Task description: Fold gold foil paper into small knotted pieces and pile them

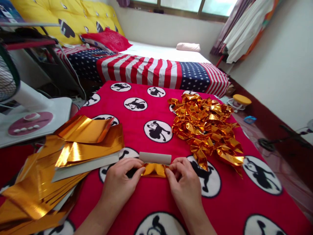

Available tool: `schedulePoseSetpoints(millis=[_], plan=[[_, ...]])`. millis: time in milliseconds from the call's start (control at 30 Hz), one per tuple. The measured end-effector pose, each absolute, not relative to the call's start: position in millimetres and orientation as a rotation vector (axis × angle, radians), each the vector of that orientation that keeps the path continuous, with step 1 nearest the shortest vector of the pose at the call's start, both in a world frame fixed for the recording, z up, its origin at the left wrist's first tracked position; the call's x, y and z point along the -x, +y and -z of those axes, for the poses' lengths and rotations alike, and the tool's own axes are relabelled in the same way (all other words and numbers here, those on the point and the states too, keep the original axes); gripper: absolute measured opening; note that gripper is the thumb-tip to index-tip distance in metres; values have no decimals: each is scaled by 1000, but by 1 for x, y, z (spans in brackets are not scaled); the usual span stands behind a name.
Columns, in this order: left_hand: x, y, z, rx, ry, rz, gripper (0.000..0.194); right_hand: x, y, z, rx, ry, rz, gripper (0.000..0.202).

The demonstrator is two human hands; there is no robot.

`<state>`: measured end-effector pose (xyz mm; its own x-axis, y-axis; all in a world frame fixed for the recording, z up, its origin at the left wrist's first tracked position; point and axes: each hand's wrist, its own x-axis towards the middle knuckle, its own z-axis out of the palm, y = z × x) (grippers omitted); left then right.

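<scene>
Both hands meet a small folded piece of gold foil paper (154,170) at the front middle of the red cloth (156,192). The fingertips of my left hand (123,178) pinch its left end, and my right hand (184,179) pinches its right end. Just beyond the foil, touching or nearly touching it, lies a grey tube (155,158). Gold foil sheets (90,148) with pale backs lie in a loose, fanned stack to the left. A heap of folded gold foil pieces (202,120) covers the right side of the cloth.
A white fan base (58,107) stands at the left edge. Behind the cloth is a bed with a striped and starred cover (141,70), a red pillow (107,39) and a yellow cushion (73,19). A yellow-topped stool (242,99) stands on the floor at right.
</scene>
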<state>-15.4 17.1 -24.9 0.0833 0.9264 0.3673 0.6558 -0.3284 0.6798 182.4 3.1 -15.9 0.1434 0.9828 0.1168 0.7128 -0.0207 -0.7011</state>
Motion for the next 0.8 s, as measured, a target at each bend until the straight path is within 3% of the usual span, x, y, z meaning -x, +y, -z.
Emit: schedulePoseSetpoints(millis=[333, 800], plan=[[15, 18, 26, -2036, 1587, -1063, 7, -181, -2, 20, 1604, -1805, -264, 14], [16, 18, 29, -2042, 1614, -1092, 8, -183, 1, 21, 1591, -1690, -515, 16]])
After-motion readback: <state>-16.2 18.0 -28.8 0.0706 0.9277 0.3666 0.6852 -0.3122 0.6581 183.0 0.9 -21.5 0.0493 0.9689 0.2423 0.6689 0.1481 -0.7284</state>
